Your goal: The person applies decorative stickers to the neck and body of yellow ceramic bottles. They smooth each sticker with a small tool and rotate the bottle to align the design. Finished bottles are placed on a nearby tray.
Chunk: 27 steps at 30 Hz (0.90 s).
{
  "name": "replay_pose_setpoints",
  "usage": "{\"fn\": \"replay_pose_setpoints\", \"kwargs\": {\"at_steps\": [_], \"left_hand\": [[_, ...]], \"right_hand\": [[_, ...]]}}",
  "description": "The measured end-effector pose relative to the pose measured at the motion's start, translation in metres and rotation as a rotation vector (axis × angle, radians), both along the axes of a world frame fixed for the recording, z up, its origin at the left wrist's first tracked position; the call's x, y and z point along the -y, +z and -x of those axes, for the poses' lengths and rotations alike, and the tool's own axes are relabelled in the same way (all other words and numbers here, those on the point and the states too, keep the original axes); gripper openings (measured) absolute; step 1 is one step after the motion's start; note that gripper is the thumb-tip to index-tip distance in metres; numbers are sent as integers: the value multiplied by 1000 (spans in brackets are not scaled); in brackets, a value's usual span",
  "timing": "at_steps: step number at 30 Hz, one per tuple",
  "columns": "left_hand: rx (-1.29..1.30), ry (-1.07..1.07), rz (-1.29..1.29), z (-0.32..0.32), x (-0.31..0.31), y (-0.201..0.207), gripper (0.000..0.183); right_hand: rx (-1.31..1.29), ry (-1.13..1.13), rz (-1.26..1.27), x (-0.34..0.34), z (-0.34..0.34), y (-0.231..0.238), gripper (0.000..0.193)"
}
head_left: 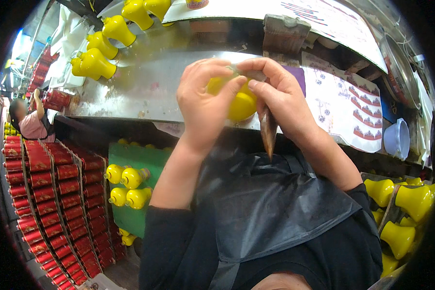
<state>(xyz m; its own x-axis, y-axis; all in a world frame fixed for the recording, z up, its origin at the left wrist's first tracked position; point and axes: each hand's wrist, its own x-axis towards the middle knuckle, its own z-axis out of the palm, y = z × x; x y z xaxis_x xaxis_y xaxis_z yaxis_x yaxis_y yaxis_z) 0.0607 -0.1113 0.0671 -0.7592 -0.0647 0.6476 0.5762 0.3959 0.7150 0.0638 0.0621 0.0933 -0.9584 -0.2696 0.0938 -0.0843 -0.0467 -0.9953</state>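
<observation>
Above the metal worktop, my left hand [200, 99] and my right hand [285, 92] meet with curled fingers and nearly touching thumbs. A small, clear film-like piece [234, 70] shows between the fingertips; its exact outline is blurred. Tucked in my right hand is a brown, flat, pointed scraper-like tool [268, 133], tip toward me. Directly beneath the hands sits a glossy yellow vase [241, 107], partly covered by them.
Several yellow vases [118, 30] stand at the far left. Printed decal sheets [343, 106] lie to the right, near a pale blue bucket [397, 138]. Red cylinders [43, 186] fill a rack at lower left; more yellow vases [398, 239] are at lower right. Another person [34, 123] works at far left.
</observation>
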Motion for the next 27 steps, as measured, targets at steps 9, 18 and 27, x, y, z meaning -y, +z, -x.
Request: {"fn": "replay_pose_setpoints", "kwargs": {"at_steps": [9, 18, 27], "left_hand": [[28, -243, 238, 3, 7, 11, 12], [-49, 1, 143, 6, -21, 6, 12], [104, -206, 205, 7, -5, 14, 11]], "right_hand": [[51, -72, 77, -10, -10, -5, 29], [23, -119, 73, -18, -16, -14, 32], [-13, -107, 101, -16, -18, -21, 28]]}}
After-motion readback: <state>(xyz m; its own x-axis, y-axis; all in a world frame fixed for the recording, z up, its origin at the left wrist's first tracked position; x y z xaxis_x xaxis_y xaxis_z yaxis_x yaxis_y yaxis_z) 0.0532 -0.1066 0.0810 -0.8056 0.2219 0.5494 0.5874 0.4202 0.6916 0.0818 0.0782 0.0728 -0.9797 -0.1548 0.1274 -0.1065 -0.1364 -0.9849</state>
